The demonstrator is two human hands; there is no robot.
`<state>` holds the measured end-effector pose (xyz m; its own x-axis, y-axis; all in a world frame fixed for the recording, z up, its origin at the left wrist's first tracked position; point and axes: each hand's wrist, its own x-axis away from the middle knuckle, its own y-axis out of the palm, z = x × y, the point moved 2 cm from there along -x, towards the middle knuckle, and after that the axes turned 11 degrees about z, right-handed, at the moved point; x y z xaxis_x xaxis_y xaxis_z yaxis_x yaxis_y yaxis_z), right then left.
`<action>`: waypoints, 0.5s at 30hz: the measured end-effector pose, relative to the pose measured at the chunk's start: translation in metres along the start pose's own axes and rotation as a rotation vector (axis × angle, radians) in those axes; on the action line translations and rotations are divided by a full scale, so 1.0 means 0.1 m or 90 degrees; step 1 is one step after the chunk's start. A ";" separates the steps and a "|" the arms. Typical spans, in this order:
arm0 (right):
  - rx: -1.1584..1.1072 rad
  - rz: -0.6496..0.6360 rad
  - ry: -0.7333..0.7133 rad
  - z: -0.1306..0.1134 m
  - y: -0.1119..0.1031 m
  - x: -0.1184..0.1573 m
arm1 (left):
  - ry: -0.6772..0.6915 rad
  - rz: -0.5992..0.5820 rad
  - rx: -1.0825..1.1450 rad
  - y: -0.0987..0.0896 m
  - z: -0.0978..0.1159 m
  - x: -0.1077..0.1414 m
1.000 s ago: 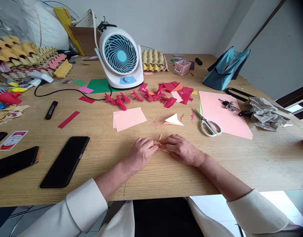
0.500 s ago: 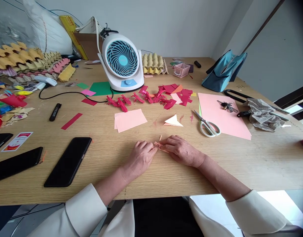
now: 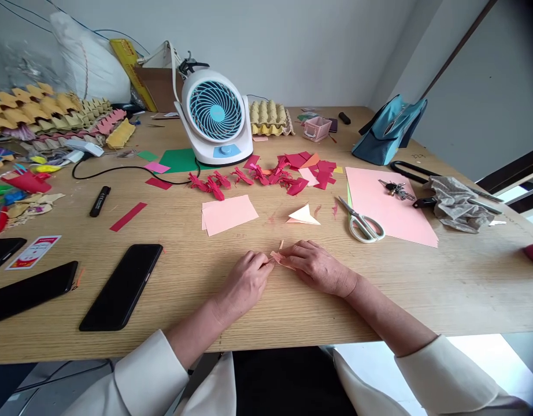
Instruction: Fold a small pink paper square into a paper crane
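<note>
A small piece of folded salmon-pink paper (image 3: 276,257) lies between my two hands on the wooden table. With thumb and fingertips pinched together, my left hand (image 3: 245,281) is at the paper's left end. From the other side my right hand (image 3: 322,267) presses its fingers onto the piece and hides its right part. A thin pointed tip of paper sticks up just beyond the fingers. Farther back lie a folded cream paper piece (image 3: 304,215) and a short stack of pale pink rectangles (image 3: 230,215).
White-handled scissors (image 3: 364,225) lie beside large pink sheets (image 3: 411,228) with keys (image 3: 396,189) on top. A black phone (image 3: 121,287) is left of my hands. Several red folded paper pieces (image 3: 215,188) lie in front of a fan (image 3: 217,115).
My left fingertips have drawn slightly left along the paper, so more of it shows between the hands. My right hand stays on it. The whole view has shifted a little.
</note>
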<state>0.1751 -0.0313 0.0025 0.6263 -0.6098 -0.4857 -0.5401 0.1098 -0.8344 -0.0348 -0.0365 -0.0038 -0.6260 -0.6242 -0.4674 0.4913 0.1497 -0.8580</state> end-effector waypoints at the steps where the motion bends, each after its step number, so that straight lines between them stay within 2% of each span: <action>1: -0.001 0.000 0.001 0.00 0.00 0.00 | -0.008 0.004 0.014 -0.01 0.00 0.00; 9: 0.013 0.006 0.007 -0.02 0.00 -0.01 | -0.207 0.072 0.106 -0.02 -0.08 -0.19; 15: 0.004 0.014 0.002 -0.04 0.01 0.02 | -0.288 -0.039 0.007 0.03 -0.07 -0.36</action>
<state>0.1738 -0.0351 0.0021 0.6121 -0.6099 -0.5034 -0.5505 0.1284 -0.8249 -0.0148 -0.0086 0.0086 -0.3276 -0.9042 -0.2741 0.4694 0.0960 -0.8778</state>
